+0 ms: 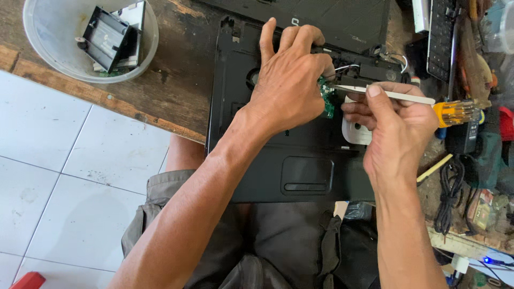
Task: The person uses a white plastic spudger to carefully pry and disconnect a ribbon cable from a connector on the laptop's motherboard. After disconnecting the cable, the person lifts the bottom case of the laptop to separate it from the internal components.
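A black laptop base (300, 171) with its keyboard removed lies on a worn wooden table (171, 91), overhanging toward my lap. My left hand (292, 80) presses down on the open chassis, fingers spread over the upper middle, beside a small green circuit board (327, 103). My right hand (393, 126) grips silver tweezers (399, 95), their tips pointing left at the green board and thin wires (348, 67). A white oval part (354, 132) lies under my right fingers.
A clear plastic bowl (43, 59) with black laptop parts sits at the top left. A yellow-handled screwdriver (455, 112), black cables (447, 198), a keyboard (441, 32) and cluttered tools crowd the right side. White floor tiles (64, 187) lie below.
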